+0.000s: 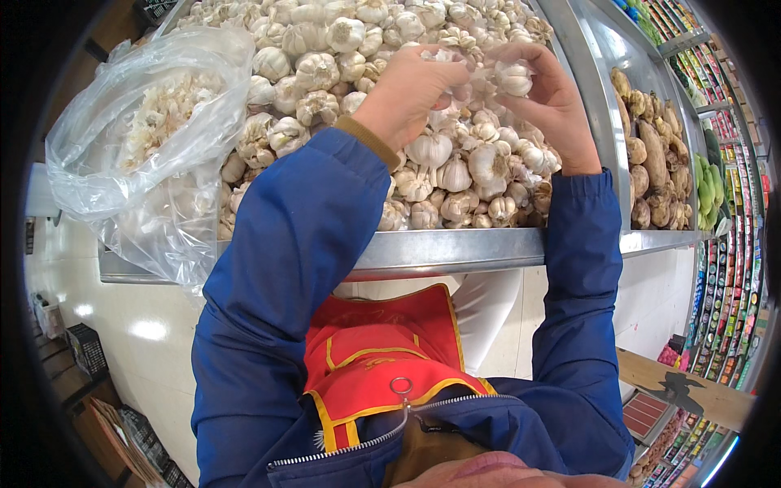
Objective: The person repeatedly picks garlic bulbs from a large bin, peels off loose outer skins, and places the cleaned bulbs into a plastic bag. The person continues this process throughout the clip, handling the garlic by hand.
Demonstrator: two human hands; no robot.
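Note:
My right hand [553, 102] holds a whitish garlic bulb [513, 79] between thumb and fingers, above a large heap of garlic [455, 175]. Facing it, my left hand [415, 91] is closed in a pinch, with thin pale garlic skin [441, 56] showing at its fingertips. The space between the two hands is slightly blurred. Both hands are over the middle of the metal bin [455, 248], whose front edge runs under my forearms.
Left of the heap, a clear plastic bag [89, 175] stands open with loose garlic skins [167, 114] inside, draping over the bin's front edge. Brown root vegetables [655, 154] fill the adjoining compartment on the right, beside green vegetables [709, 189]. Black crates [86, 348] stand at lower left.

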